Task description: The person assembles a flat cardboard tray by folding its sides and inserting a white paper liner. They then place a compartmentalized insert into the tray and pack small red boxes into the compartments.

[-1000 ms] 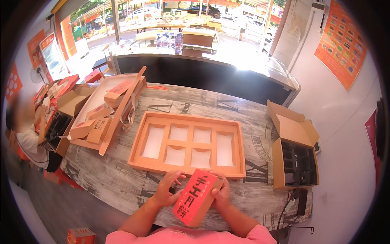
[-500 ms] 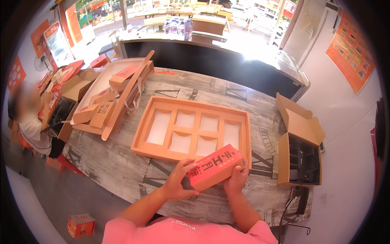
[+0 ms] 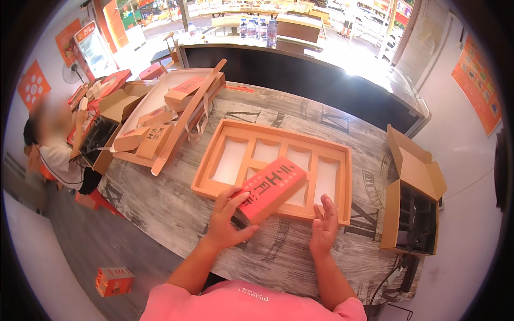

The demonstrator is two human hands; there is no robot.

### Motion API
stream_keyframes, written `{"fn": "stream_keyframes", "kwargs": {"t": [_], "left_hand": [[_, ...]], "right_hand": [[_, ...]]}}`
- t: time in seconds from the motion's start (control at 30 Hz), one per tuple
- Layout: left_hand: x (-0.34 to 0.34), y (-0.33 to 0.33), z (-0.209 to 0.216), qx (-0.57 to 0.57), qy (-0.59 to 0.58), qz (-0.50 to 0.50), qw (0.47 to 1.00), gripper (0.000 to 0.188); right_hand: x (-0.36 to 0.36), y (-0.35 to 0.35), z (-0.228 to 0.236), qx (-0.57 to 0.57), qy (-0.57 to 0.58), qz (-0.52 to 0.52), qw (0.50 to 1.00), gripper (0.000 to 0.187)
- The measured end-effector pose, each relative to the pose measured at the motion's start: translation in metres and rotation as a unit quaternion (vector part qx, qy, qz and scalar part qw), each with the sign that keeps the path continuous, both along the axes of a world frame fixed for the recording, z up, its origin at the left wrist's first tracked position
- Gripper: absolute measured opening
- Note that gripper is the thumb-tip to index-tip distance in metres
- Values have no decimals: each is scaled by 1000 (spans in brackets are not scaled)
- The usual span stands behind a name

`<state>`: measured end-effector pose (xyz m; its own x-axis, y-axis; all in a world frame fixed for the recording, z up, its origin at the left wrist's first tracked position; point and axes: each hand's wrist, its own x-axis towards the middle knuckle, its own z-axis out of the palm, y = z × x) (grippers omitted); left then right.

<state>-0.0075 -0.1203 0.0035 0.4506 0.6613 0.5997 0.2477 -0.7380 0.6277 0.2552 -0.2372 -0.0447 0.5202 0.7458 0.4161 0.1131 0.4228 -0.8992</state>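
Note:
A long red box with dark lettering and brown cardboard sides (image 3: 274,188) is tilted above the near side of a brown cardboard tray (image 3: 347,184). My left hand (image 3: 226,222) grips the box's near left end, fingers over its top and thumb at its lower corner. My right hand (image 3: 325,229) is off the box, fingers apart and holding nothing, beside the tray's near right edge. Several white-bottomed compartments divide the tray. The box hides some of them.
On the left lies a large open box (image 3: 160,155) with smaller cartons in it. An open carton with black contents (image 3: 409,214) stands at the table's right end. At far left, a person (image 3: 59,155) sits near other boxes. A red-and-brown carton (image 3: 114,281) lies on the floor.
The red box has moved forward, over the tray. My right hand has let go of its right end and opened. My whole view has shifted a little, so the table appears farther right.

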Motion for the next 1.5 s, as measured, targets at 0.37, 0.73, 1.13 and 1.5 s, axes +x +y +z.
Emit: {"fn": "stream_keyframes", "kwargs": {"t": [0.37, 0.73, 1.13, 1.5], "left_hand": [[-31, 45, 6, 67, 117, 244, 960, 72], [-14, 68, 1, 39, 163, 244, 955, 72], [-9, 88, -8, 15, 196, 234, 952, 78], [-17, 86, -5, 136, 177, 178, 958, 45]], "right_hand": [[-3, -1, 20, -34, -353, -23, 935, 27], [-6, 2, 28, -21, -380, -23, 925, 27], [-5, 3, 28, -15, -396, -16, 918, 26], [-7, 5, 29, -8, -401, -19, 916, 24]]}}
